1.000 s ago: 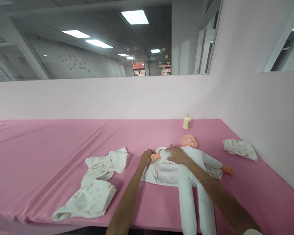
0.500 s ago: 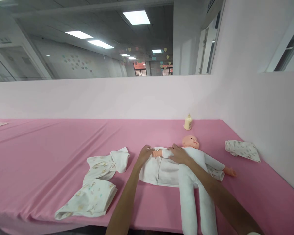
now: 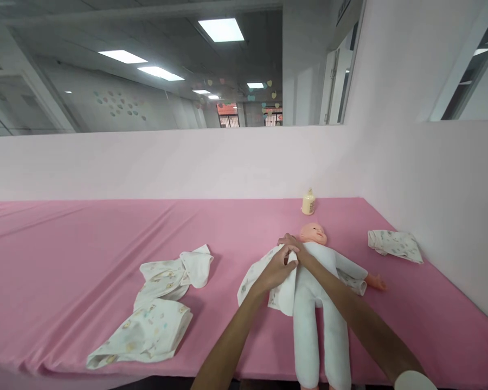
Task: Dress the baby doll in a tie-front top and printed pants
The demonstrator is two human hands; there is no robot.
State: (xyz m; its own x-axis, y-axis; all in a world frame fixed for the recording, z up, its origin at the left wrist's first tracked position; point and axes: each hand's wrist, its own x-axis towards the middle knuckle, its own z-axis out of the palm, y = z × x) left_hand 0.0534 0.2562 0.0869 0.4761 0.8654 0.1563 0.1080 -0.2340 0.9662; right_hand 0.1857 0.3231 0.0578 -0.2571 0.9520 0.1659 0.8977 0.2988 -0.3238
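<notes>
A bald baby doll (image 3: pixel 315 276) in a white body lies on its back, head toward the wall. A patterned white baby shirt (image 3: pixel 252 276) is folded over beside its torso, with more of it under the doll's outstretched arm. My left hand (image 3: pixel 277 268) is closed on the shirt's edge, lifting it at the doll's side. Just behind it, by the doll's neck and shoulder, my right hand (image 3: pixel 296 248) has bent fingers, partly hidden by the left hand; what they hold is not visible. The doll's arm on this side is covered.
Patterned baby clothes (image 3: pixel 158 319) lie on the pink sheet (image 3: pixel 65 271) at left. A folded patterned cloth (image 3: pixel 396 245) rests at the right. A cream pump bottle (image 3: pixel 308 203) stands near the wall, beyond the doll's head. A wall (image 3: pixel 166 165) with a window borders the table.
My left hand has moved right, bringing the shirt's far side up and over toward the doll, covering its arm. My right hand has shifted slightly toward the doll's neck.
</notes>
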